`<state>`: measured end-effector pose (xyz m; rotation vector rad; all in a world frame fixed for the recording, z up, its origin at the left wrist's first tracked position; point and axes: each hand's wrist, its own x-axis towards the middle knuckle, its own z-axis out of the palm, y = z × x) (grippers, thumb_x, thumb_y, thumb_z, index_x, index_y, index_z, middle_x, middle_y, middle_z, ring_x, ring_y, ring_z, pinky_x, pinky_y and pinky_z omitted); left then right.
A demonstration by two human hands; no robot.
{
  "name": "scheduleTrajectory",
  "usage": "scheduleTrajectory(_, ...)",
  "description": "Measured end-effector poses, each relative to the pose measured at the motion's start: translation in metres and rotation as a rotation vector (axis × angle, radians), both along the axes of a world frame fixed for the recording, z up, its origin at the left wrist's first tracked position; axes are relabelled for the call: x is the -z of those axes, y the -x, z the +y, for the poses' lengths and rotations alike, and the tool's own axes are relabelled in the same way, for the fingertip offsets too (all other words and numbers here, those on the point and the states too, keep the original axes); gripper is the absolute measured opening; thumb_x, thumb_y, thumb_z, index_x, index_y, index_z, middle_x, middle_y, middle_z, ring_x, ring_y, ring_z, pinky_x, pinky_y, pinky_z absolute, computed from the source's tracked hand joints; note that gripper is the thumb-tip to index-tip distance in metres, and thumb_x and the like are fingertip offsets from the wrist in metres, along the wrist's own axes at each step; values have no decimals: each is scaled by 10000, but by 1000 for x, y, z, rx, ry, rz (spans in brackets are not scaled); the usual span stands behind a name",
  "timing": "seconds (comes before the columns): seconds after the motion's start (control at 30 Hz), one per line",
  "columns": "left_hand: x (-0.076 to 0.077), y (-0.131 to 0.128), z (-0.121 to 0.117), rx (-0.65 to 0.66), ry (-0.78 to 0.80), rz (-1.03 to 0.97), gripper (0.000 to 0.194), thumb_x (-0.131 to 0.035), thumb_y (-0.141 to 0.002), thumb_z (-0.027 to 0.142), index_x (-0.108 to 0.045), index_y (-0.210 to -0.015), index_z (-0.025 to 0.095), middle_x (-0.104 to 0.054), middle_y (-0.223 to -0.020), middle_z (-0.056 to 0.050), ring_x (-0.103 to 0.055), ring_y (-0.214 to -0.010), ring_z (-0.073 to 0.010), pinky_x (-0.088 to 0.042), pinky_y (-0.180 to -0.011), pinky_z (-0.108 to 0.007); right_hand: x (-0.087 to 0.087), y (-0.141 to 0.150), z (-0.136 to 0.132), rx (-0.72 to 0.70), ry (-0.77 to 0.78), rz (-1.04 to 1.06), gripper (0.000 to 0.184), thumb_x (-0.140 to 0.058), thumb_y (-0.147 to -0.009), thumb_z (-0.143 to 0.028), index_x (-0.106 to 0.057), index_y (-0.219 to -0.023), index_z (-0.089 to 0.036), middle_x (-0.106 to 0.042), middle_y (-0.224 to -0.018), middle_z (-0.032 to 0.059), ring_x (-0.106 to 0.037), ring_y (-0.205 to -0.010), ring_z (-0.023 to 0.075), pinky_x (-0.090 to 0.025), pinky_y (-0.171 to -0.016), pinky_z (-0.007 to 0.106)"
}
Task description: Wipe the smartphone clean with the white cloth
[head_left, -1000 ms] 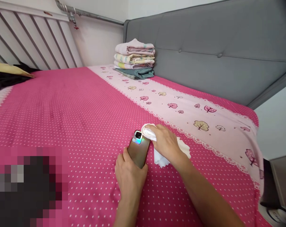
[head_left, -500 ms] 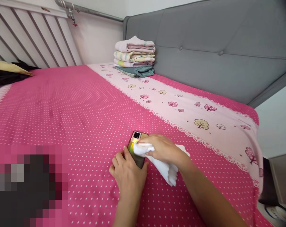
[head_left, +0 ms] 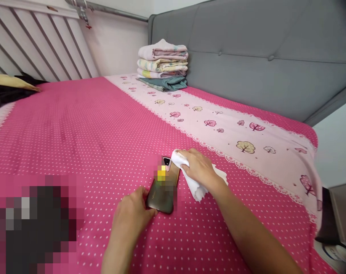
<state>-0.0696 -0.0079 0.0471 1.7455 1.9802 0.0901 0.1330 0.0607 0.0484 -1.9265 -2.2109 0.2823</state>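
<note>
Left hand: thumb and fingers closing around the near left corner of a bronze-brown, glossy, rectangular smartphone. Smartphone: lying back up on the bed between both hands, its far end bearing a black camera block; pixelation is covering parts of its back and edges. Right hand: clamping a bunched white cloth with a scalloped edge; the folded part is touching the smartphone's far right corner, beside the camera block, while the loose part is hanging beneath the palm.

Lower left: one dark object, pixelation hiding its nature. Underneath: a deep-pink bed sheet with white dots, spreading under the hands; a pale-pink band printed with trees is crossing it diagonally on the right.

Far left: black and yellow fabric, lying loosely. Farther: a stack of folded pastel and teal textiles, standing against a grey, buttoned, padded headboard. Back left: a white ribbed radiator, standing beyond the bed; a grey metal pipe with a red-handled valve is running along the wall.
</note>
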Motion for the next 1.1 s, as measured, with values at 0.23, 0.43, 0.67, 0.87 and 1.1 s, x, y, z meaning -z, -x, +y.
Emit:
scheduleTrajectory(0.23, 6, -6, 6, 24, -8, -47, 242, -682, -542, 280, -497, -690, 232, -605, -611, 38, -578, -638, -180, -320, -523, -267, -5, 0, -6, -104, 70, 92, 503, -673, -756, -312, -537, -1240, -313, -607, -1134, 50, -576, -998, 251, -412, -760, 318)
scheduleTrajectory(0.43, 11, -20, 7, 17, -47, -2, 285, -698, -554, 369, -500, -710, 236, -619, -652, 5, -594, -664, -212, -299, -517, -274, -19, 0, -16, -451, 289, 197, 488, -712, -686, -273, -593, -1157, -320, -644, -1133, -28, -593, -980, 208, -405, -754, 277)
scheduleTrajectory(0.67, 13, -38, 8, -67, -104, -44, 218, -628, -653, 406, -547, -758, 233, -656, -703, -37, -624, -703, -240, -342, -547, -288, -30, 0, -22, -535, 353, 153, 389, -714, -675, -247, -642, -1049, -326, -679, -998, -48, -614, -860, 175, -390, -679, 245)
scheduleTrajectory(0.87, 16, -38, 10, -65, -100, -37, 266, -666, -641, 401, -526, -781, 224, -649, -690, -21, -621, -697, -231, -335, -533, -285, -8, 11, -14, -245, 40, 94, 395, -586, -817, -237, -566, -1199, -336, -610, -1147, 20, -573, -1004, 218, -410, -764, 292)
scheduleTrajectory(1.1, 15, -39, 9, -62, -103, -37, 264, -662, -646, 393, -513, -782, 224, -640, -687, -12, -616, -687, -219, -330, -529, -281, 11, 27, -5, -198, -214, 70, 406, -517, -890, -347, -499, -1281, -239, -492, -1247, 91, -432, -1142, 233, -353, -945, 347)
